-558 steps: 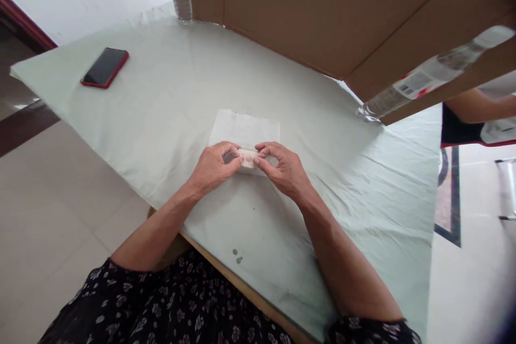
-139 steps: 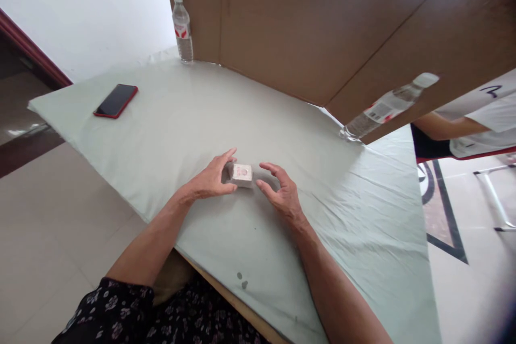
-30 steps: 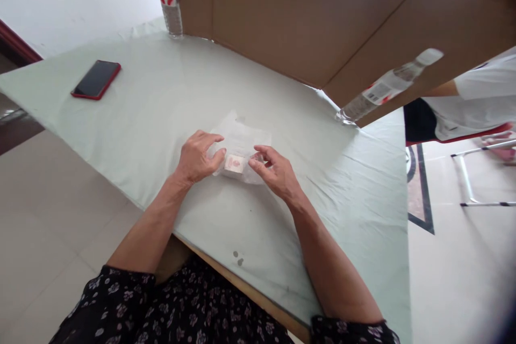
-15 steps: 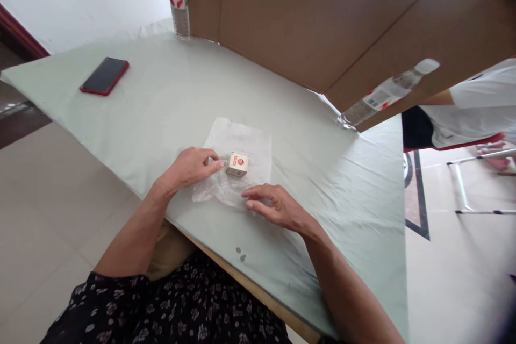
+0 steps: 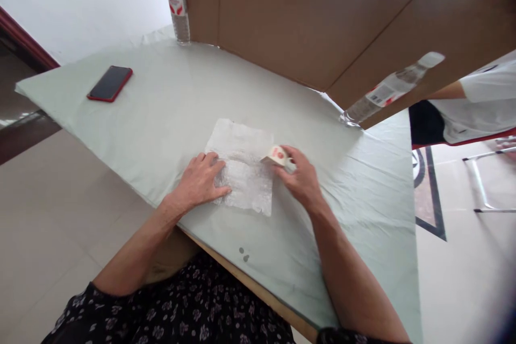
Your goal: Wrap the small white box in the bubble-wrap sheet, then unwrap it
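Observation:
A small cream box with red print is held in my right hand, at the right edge of a translucent wrap sheet. The box looks tilted and slightly blurred. My left hand lies on the left side of the sheet with its fingers spread and no object in it. The sheet is spread out on the pale green tablecloth, its surface wrinkled.
A phone in a red case lies at the left. Plastic bottles stand at the back and right, against a large brown cardboard panel. Beyond the panel at the right, a person's white sleeve shows.
My right hand has taken hold of the box and moved it right, off the middle of the sheet. The sheet's near part is now flatter, and my left hand has spread out on it.

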